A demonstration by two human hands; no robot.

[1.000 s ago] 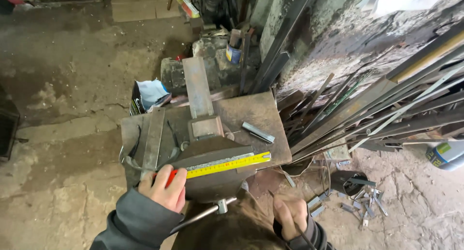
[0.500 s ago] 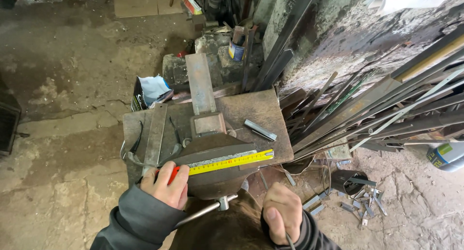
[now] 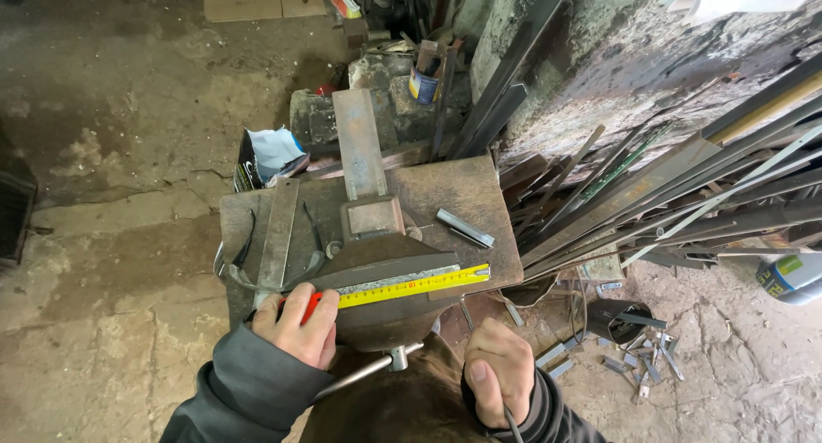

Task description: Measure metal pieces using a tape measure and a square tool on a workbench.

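My left hand [image 3: 300, 327] grips a red tape measure case, and its yellow blade [image 3: 411, 285] lies along a flat metal strip [image 3: 385, 275] clamped in a bench vise [image 3: 377, 310]. The blade's tip reaches the strip's right end. My right hand [image 3: 497, 370] hovers low, to the right of the vise handle [image 3: 364, 373], closed on a thin dark rod-like tool [image 3: 512, 422] that points down out of view. Both hands wear dark sleeves.
The vise sits on a rusty steel worktable [image 3: 467, 195] with a small metal bar [image 3: 464, 227], a flat bar [image 3: 276, 233] and a long steel piece [image 3: 358, 152]. Long steel bars [image 3: 685, 186] lean against the right wall. Metal offcuts [image 3: 634, 357] litter the concrete floor.
My right hand has risen from the lower edge of view toward the vise's right side. My left hand and the tape stay in place.
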